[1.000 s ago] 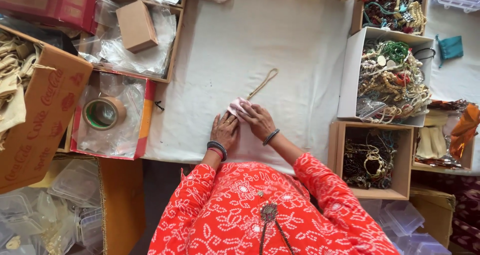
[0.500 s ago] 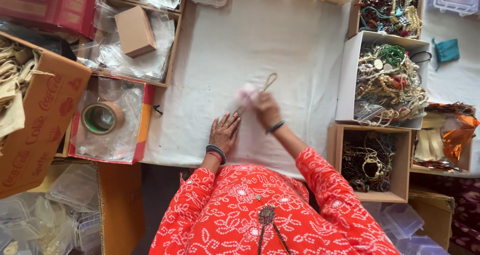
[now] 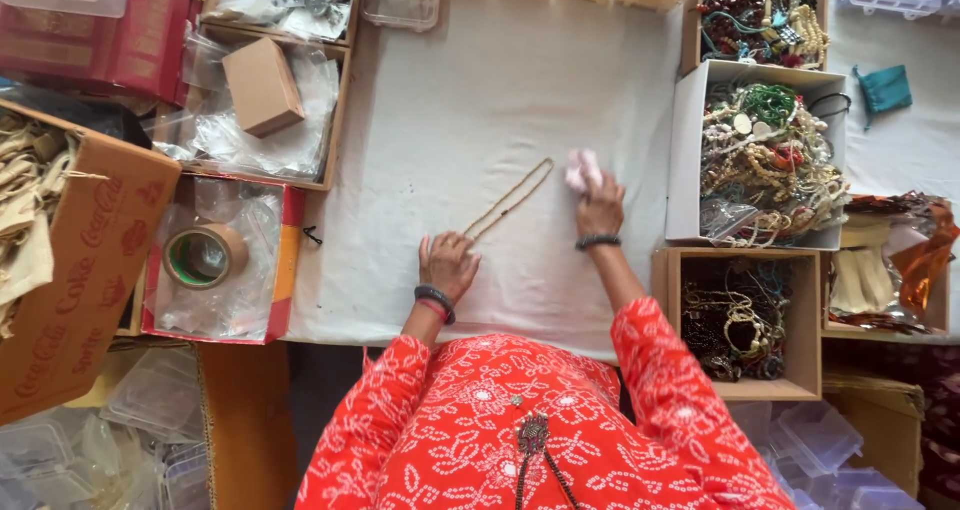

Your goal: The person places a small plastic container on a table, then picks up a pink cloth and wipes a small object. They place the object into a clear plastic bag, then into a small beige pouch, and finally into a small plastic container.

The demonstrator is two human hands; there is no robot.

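Note:
A thin tan beaded necklace (image 3: 510, 199) lies stretched diagonally on the white cloth (image 3: 500, 90). My left hand (image 3: 447, 263) rests flat on the cloth with its fingers apart, the fingertips at the necklace's near end. My right hand (image 3: 598, 210) is to the right of the necklace, close to the white box of jewellery (image 3: 685, 150), and grips a small pink cloth (image 3: 581, 170) that sticks out above the fingers. Both wrists wear dark bangles.
Boxes of mixed beaded jewellery (image 3: 770, 160) stand along the right, with a wooden box of dark necklaces (image 3: 740, 320) nearer me. On the left are a roll of brown tape (image 3: 205, 255) in a red tray, a small cardboard box (image 3: 262, 85) and plastic bags.
My right hand lifted the pink cloth off the necklace's near end and carried it up and to the right. The necklace now lies uncovered. My left hand stayed where it was.

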